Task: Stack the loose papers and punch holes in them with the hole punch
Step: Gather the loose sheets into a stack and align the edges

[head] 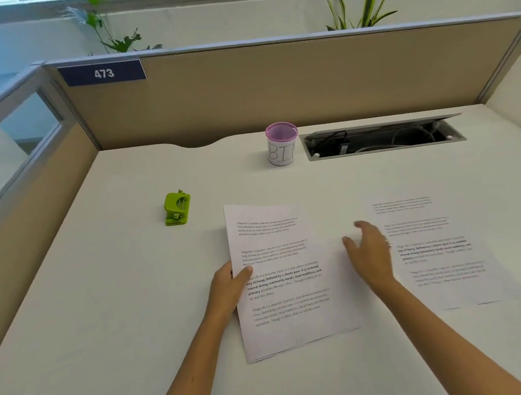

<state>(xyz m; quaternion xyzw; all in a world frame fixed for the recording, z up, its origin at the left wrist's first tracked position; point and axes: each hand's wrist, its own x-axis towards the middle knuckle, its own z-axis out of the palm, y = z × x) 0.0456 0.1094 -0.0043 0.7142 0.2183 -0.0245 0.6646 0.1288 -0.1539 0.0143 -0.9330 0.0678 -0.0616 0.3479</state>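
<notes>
A small stack of printed papers (288, 276) lies tilted on the white desk (120, 304) in front of me. My left hand (229, 286) grips its left edge, thumb on top of the text. My right hand (369, 250) hovers open just past the stack's right edge, fingers spread, holding nothing. Another printed sheet (437, 254) lies flat to the right, partly under my right wrist. The green hole punch (176, 208) sits on the desk to the upper left of the stack, apart from both hands.
A purple mesh cup labelled "BIN" (282, 144) stands at the back centre. Beside it is an open cable tray (383, 139) sunk in the desk. Beige partition walls (274, 85) enclose the desk at the back and left.
</notes>
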